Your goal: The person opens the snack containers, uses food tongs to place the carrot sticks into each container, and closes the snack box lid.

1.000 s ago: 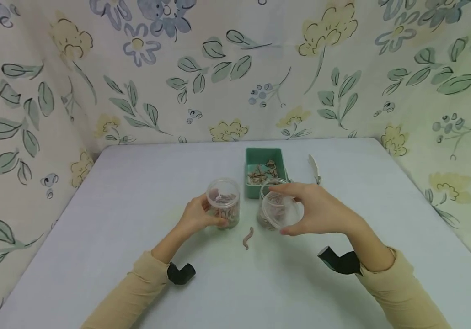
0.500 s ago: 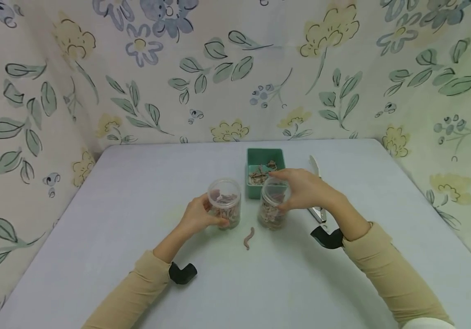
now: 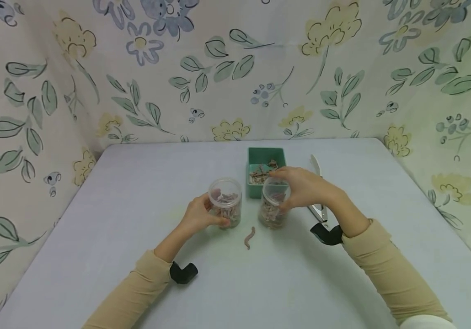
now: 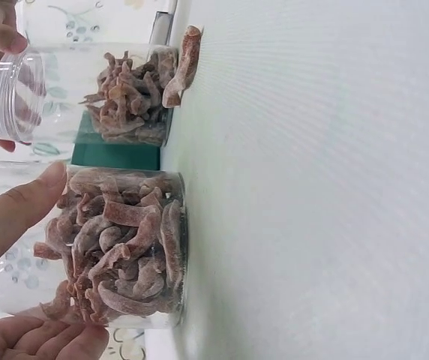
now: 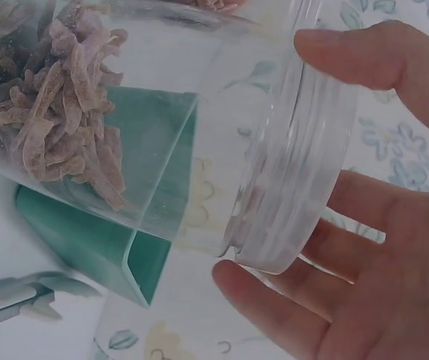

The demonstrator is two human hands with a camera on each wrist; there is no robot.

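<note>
My left hand [image 3: 202, 213] grips a clear plastic jar [image 3: 228, 211], thumb on its near side and fingers round the back. Dusty brown, curled dried strips [image 4: 121, 255] fill its lower part. To the right stands a second clear jar [image 3: 271, 214], its lower part also holding such strips. Over its mouth is a clear screw lid [image 5: 297, 172], which my right hand [image 3: 307, 188] holds by the edge between thumb and fingers. The lid sits at the jar's top in the left wrist view. One loose strip [image 3: 249, 238] lies on the table in front of the jars.
Behind the right jar is a green box [image 3: 265, 150] with more brown strips in it. Metal tongs [image 3: 318, 213] lie to its right, partly hidden by my right arm. A floral curtain [image 3: 235, 91] hangs behind the white table [image 3: 157, 173].
My right hand has carried the lid from in front of the right jar up onto its mouth, and has barely moved since. My left hand keeps its grip on the left jar.
</note>
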